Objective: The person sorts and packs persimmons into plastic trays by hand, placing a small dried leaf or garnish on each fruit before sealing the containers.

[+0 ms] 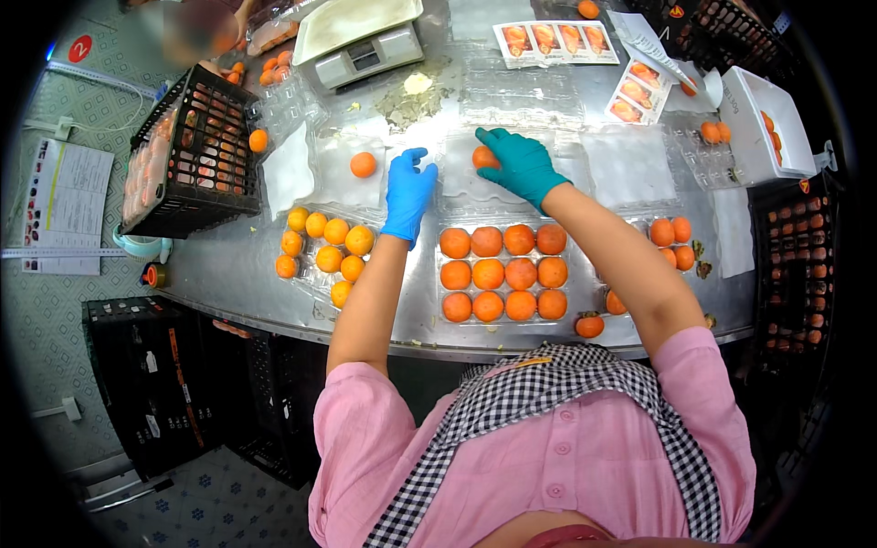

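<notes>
My right hand point(519, 166), in a teal glove, has its fingers around an orange persimmon point(485, 157) over a white pad in a clear plastic lid. My left hand point(410, 193), in a blue glove, is empty with fingers apart, just left of that lid. Another persimmon point(363, 164) rests on the neighbouring pad. Before me, a clear plastic tray point(503, 323) holds three full rows of persimmons point(488, 274). To its left, a second clear tray carries yellower fruit point(329, 259) with gaps between. My right forearm partly hides a tray with more persimmons point(662, 232).
A weighing scale point(368, 51) stands at the back; printed label sheets point(556, 42) lie to its right. A black crate point(199, 137) of packed fruit is at left, near another person's hand. A white box point(767, 130) and black crate point(798, 274) are at right.
</notes>
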Motion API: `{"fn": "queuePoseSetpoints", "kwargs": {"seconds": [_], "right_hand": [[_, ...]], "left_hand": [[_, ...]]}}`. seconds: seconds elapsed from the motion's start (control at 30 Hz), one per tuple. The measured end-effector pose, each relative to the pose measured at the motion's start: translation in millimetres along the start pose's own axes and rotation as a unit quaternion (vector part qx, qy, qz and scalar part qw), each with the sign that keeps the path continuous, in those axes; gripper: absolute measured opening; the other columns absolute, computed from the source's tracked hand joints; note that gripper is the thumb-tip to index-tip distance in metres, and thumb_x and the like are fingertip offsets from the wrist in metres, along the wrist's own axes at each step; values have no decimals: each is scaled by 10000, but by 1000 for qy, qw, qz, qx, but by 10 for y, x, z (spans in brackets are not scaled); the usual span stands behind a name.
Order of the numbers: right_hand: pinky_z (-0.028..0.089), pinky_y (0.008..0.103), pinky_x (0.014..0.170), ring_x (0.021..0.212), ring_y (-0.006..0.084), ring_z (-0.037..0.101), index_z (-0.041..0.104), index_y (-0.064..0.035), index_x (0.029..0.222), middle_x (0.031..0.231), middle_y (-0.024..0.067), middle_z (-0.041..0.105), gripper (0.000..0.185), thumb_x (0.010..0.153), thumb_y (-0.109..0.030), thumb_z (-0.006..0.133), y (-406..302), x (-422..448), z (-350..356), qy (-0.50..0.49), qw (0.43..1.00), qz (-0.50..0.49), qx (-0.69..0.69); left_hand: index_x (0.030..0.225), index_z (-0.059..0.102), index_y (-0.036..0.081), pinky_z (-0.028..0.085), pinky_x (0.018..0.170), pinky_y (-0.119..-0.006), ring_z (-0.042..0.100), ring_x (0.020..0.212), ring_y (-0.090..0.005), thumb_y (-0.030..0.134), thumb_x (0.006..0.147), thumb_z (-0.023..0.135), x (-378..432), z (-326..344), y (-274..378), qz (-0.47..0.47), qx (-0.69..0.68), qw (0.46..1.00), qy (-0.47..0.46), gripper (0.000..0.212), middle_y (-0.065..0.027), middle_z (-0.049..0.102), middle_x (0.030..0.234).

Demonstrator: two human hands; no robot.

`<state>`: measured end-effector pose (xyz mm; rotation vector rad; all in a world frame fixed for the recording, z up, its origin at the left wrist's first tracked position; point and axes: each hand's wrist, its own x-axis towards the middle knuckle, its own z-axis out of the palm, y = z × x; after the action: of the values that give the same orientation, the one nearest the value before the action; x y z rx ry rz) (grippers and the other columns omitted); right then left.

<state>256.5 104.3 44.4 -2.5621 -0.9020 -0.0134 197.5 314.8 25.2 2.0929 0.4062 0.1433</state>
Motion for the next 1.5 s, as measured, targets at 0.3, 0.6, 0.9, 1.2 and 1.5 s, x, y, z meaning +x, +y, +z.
{"fn": "queuePoseSetpoints", "kwargs": {"seconds": [0.3, 0.6, 0.9, 1.2, 1.5], "right_hand": [[482, 408, 690, 886, 269, 582, 429, -126, 1294, 1041, 93, 556, 604, 781, -344, 662, -44, 102, 250, -61, 990, 15, -126], [499, 428, 713, 903, 275, 594, 462, -160, 1279, 1003, 87, 583, 574, 771, -346, 655, 28, 61, 219, -22, 999, 21, -30], [459, 363, 910, 1057, 286, 580, 515, -170, 1275, 1194, 117, 585, 558, 781, -395, 645, 164, -90, 76, 16, 954, 158, 253], [478, 279, 842, 907, 170, 595, 508, -134, 1301, 1128, 100, 610, 558, 803, -311, 687, 24, -301, -496, 15, 897, 210, 389], [469, 291, 867, 986, 174, 582, 491, -122, 1314, 1171, 102, 584, 565, 821, -331, 672, 534, -676, -900, 96, 905, 274, 311]], "left_hand": [[1122, 576, 61, 409, 924, -407, 500, 1053, -324, 202, 772, 620, 50, 68, 110, 53, 56, 997, 24, 380, -178, 533, 1117], [1093, 609, 68, 416, 911, -442, 464, 1087, -367, 358, 715, 710, 578, 430, 65, 97, 177, 979, -6, 487, -201, 525, 1139], [855, 688, 114, 457, 830, -406, 565, 914, -335, 230, 696, 699, 715, 481, 5, 99, 118, 988, 27, 197, -169, 606, 942], [856, 665, 50, 469, 694, -307, 576, 793, -185, 153, 755, 663, 594, 261, -7, 136, 76, 986, 60, 145, -86, 618, 845], [1055, 600, 48, 485, 710, -311, 600, 774, -196, 176, 775, 602, 392, 67, -23, 27, 40, 999, -10, 308, -119, 630, 876]]}}
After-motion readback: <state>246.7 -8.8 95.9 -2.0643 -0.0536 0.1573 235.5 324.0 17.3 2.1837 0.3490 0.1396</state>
